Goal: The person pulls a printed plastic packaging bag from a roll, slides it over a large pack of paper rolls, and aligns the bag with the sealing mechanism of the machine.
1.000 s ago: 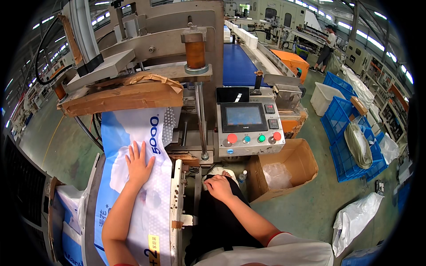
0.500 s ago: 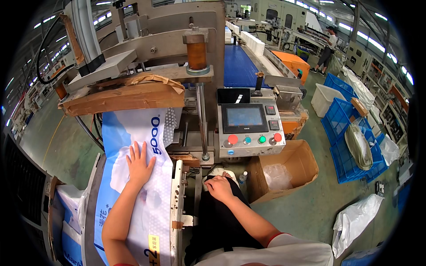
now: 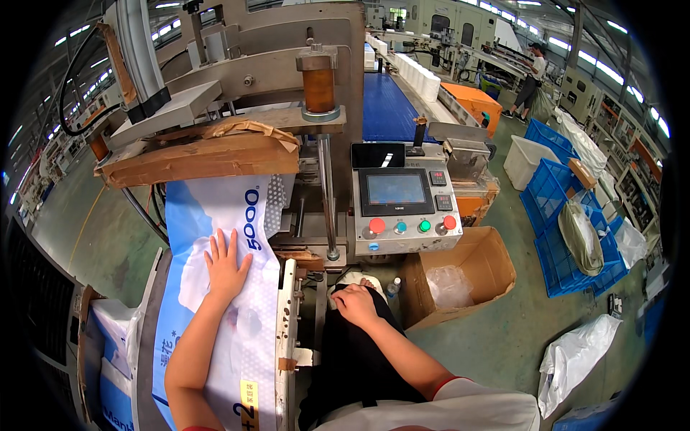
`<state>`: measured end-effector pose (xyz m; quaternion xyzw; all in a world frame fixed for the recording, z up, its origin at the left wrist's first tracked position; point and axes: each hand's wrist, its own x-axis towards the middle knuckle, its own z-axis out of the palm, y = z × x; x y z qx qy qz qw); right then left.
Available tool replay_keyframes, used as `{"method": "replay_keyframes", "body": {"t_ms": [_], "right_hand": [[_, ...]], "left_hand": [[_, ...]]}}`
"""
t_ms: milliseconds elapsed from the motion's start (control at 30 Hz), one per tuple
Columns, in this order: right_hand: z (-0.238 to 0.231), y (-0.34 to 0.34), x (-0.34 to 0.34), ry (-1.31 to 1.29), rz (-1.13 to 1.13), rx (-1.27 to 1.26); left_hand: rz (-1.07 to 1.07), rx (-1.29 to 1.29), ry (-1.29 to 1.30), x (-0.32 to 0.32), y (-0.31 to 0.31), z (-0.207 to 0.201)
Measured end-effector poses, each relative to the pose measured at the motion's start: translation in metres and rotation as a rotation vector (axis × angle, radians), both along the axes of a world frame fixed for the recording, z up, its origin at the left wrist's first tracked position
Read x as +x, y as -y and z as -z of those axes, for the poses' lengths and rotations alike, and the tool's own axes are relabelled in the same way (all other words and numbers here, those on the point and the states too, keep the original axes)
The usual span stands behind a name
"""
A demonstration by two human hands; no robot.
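Observation:
Under my left hand [image 3: 226, 267] lies a printed blue and white plastic packaging bag [image 3: 244, 316]. That hand rests flat on the bag with its fingers spread. The bag's far end runs beneath the brown-wrapped bar [image 3: 201, 159] of a sealing machine. My right hand [image 3: 355, 304] rests on my knee, its fingers bent loosely downward and partly hidden from this angle. It lies beside the open cardboard box and below the control panel [image 3: 402, 233], which has a screen and red, teal and green buttons.
An open cardboard box [image 3: 496, 276] with clear plastic inside stands right of my leg. Beyond the panel runs a blue conveyor belt [image 3: 388, 108] beside a row of white packs [image 3: 418, 77]. Blue crates [image 3: 550, 266] and a white sack [image 3: 578, 359] sit on the right floor. Another person stands far off.
The row of white packs beside the blue belt has shifted nearer. Both my hands and the bag stay where they were.

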<state>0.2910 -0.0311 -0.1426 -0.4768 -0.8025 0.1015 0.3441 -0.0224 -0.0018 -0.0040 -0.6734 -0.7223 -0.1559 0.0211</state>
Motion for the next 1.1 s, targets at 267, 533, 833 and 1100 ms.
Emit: {"method": "replay_keyframes", "body": {"t_ms": [267, 533, 833, 1100], "right_hand": [[-0.0022, 0.0003, 0.0006, 0.009, 0.000, -0.003], [-0.0036, 0.0008, 0.0007, -0.010, -0.004, -0.032], [-0.0073, 0.0011, -0.0010, -0.005, 0.001, -0.036], [-0.0067, -0.0003, -0.0019, -0.009, -0.009, -0.062]], "left_hand": [[0.001, 0.005, -0.002, 0.0000, -0.0012, 0.0007], [0.013, 0.045, 0.003, -0.0002, -0.0012, 0.0030], [0.017, 0.064, -0.017, -0.0029, -0.0020, 0.0065], [0.016, 0.044, -0.052, -0.0027, -0.0068, 0.0062]]}}
